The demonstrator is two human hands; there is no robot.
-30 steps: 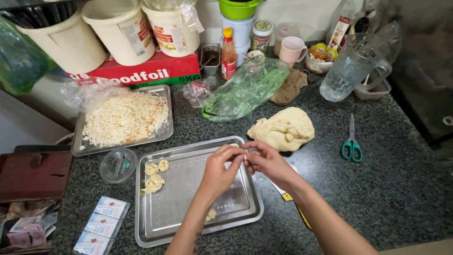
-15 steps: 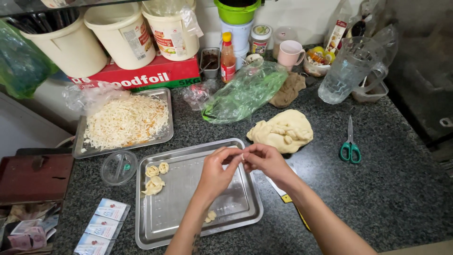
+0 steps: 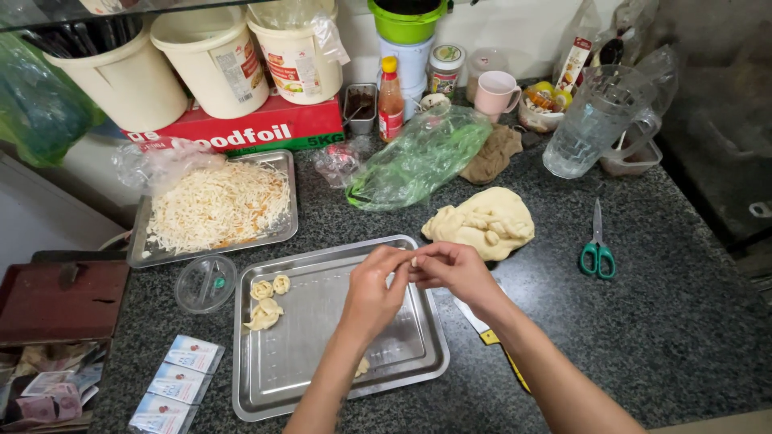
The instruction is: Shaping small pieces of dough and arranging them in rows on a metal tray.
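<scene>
Over the last second the change is slight. The left hand (image 3: 371, 285) and right hand (image 3: 455, 270) have drawn a little closer together above the steel tray (image 3: 322, 384), fingers (image 3: 400, 259) now meeting around a small piece of dough (image 3: 415, 261). The pinch sits marginally nearer the tray's far edge than before. The camera view has shifted slightly.

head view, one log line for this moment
left hand + right hand: pinching small dough piece | over steel tray | shaped pieces at tray's left | dough lump behind
</scene>
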